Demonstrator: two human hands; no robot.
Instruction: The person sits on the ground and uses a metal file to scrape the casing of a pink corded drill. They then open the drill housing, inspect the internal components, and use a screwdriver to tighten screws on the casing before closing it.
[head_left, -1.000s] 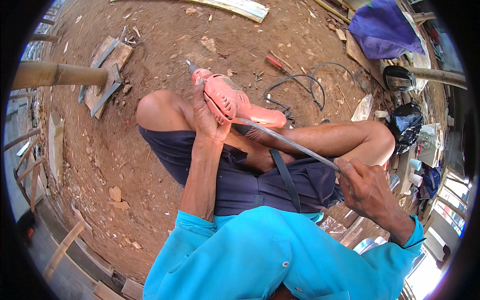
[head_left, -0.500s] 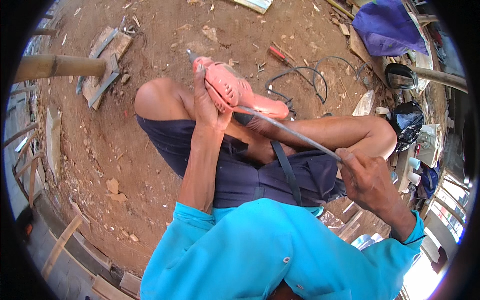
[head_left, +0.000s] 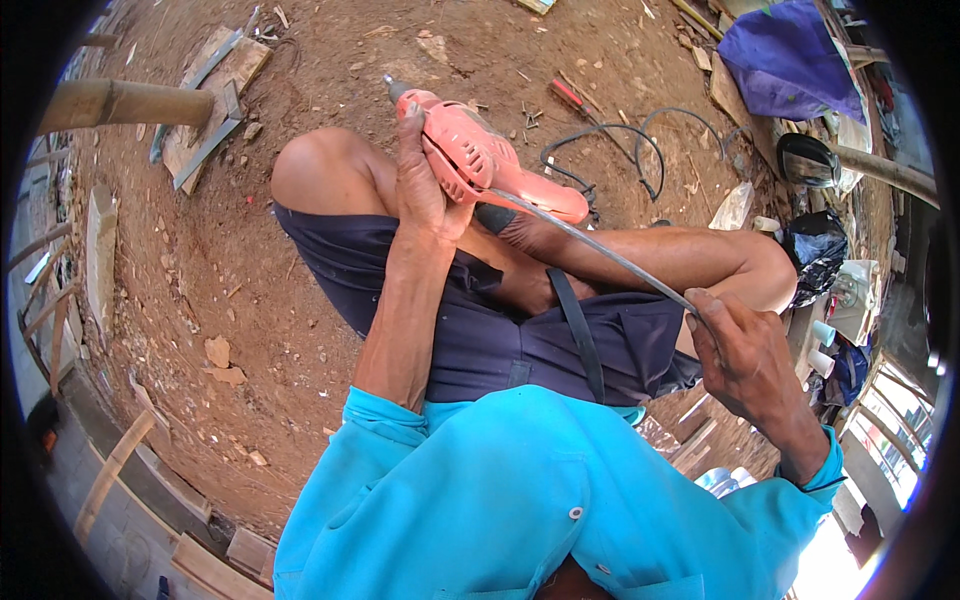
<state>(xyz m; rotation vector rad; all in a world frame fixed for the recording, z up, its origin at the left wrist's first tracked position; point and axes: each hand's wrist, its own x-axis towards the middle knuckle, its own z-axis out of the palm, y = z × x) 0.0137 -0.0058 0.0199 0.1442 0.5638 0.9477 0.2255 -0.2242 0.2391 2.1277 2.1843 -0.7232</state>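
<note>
Over crossed legs (head_left: 660, 252), the left hand (head_left: 428, 190) clasps a coral power drill (head_left: 488, 152); the right hand (head_left: 742, 352) pinches a slender metal rod (head_left: 605, 246) angled to the casing (head_left: 462, 150); firm bracing should help.

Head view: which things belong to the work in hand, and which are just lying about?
In hand:
- pinkish-red drill, in the left hand
- thin metal rod, in the right hand, far end at the drill

Apparently lying about:
- red-handled tool
- purple sheet
- black plastic bag
</note>
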